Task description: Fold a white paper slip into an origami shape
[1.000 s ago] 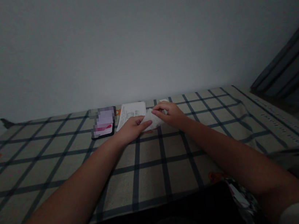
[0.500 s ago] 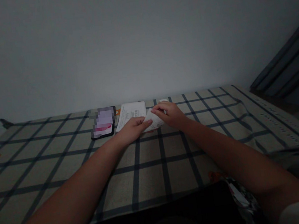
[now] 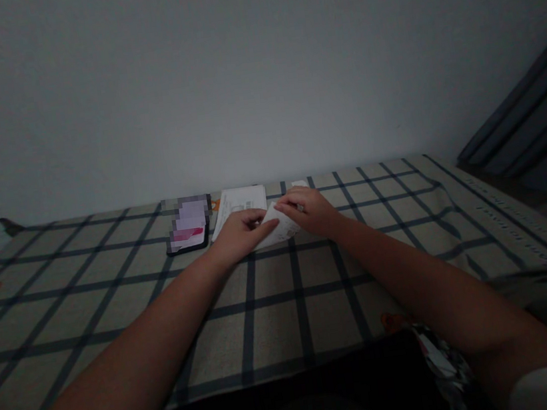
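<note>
Both my hands are on a small piece of white paper (image 3: 282,228) with faint print, which looks folded and sits low over the table. My left hand (image 3: 243,233) grips its left side, the thumb lying across the top. At the paper's upper right, my right hand (image 3: 310,211) pinches the edge between thumb and fingers. Behind my left hand lies a stack of printed white sheets (image 3: 245,195). A small white item (image 3: 299,183) shows just beyond my right hand, mostly hidden by it.
A phone (image 3: 189,223) with a lit, blurred screen lies left of the sheets. The checked tablecloth (image 3: 273,319) covers the table, which meets a plain wall (image 3: 256,73) at the back. A dark curtain (image 3: 536,96) hangs at the right.
My left thumb has slid further along the paper and the left fingers have shifted. The paper lies a little lower and flatter, with the right fingers pressing on its upper edge.
</note>
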`<state>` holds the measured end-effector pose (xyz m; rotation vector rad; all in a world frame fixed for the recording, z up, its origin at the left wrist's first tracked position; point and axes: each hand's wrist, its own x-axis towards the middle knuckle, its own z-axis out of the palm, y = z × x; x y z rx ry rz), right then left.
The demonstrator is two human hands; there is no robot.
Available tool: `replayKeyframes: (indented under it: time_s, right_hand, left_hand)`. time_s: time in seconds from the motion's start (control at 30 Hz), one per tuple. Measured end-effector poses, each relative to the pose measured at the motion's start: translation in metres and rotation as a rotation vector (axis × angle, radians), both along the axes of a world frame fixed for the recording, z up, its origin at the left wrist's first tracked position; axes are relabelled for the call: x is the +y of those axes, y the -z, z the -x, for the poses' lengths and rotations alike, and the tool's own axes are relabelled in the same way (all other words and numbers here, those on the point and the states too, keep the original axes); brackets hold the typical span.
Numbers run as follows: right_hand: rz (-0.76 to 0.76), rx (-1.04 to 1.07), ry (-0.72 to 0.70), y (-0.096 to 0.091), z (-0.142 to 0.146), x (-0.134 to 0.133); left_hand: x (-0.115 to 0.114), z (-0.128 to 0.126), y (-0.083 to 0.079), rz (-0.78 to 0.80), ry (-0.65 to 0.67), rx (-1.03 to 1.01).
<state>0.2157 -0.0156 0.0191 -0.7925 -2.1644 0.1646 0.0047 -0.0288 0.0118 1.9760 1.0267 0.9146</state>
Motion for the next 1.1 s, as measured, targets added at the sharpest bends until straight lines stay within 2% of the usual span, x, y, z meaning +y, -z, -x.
replayKeyframes:
  time_s: [0.27,0.5,0.7,0.8,0.9,1.0,1.03,1.1]
  right_hand:
    - [-0.002,-0.036,0.019,0.002,0.000,0.000]
    - [-0.034,-0.063,-0.009,0.003,0.001,0.001]
    - [-0.071,-0.063,-0.057,0.005,0.001,0.000]
    - [-0.069,-0.003,-0.049,0.003,0.003,-0.002]
    - [-0.062,0.197,0.040,0.002,0.003,-0.002]
    - [0.095,0.473,0.158,0.004,0.001,0.004]
    - [0.219,0.527,0.161,0.005,0.000,0.006]
    - [0.431,0.535,0.063,0.008,0.000,0.009]
  left_hand:
    - [-0.003,0.000,-0.006,-0.006,-0.060,0.035]
    - [-0.003,0.001,-0.004,0.032,-0.018,0.041]
    - [0.000,0.002,-0.005,-0.001,-0.012,0.068]
    - [0.000,0.003,-0.008,-0.009,-0.039,0.053]
    - [0.000,0.004,-0.010,0.020,-0.110,-0.066]
    - [0.003,0.004,-0.008,0.109,-0.223,-0.275]
    - [0.005,0.004,-0.007,0.141,-0.262,-0.373]
    - [0.009,0.003,-0.004,0.167,-0.307,-0.550]
